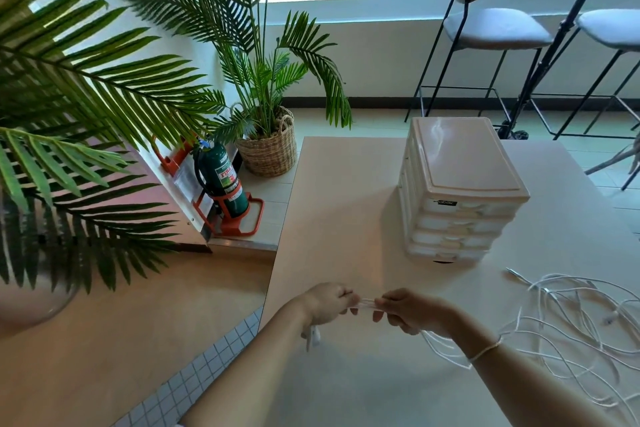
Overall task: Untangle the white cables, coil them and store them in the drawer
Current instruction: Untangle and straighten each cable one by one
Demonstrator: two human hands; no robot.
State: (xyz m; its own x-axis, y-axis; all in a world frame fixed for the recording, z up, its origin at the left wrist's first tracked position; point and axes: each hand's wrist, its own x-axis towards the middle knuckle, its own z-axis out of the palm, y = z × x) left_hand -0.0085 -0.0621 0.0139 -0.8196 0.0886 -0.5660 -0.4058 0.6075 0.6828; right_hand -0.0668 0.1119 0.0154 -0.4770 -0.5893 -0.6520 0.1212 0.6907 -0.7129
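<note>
A short stretch of white cable (366,304) runs taut between my two hands above the table's near part. My left hand (327,302) grips one end of it, and a white plug (312,336) hangs below that hand. My right hand (410,310) pinches the other end; the cable trails from it to a loose tangle of white cables (575,315) lying on the table at the right. A white drawer unit (460,191) with several shut drawers stands farther back on the table.
The pale table (346,218) has its left edge beside my left arm. Left of it on the floor are a green fire extinguisher (221,180), a potted palm in a wicker basket (270,149) and big palm fronds. Black-legged stools (491,28) stand behind the table.
</note>
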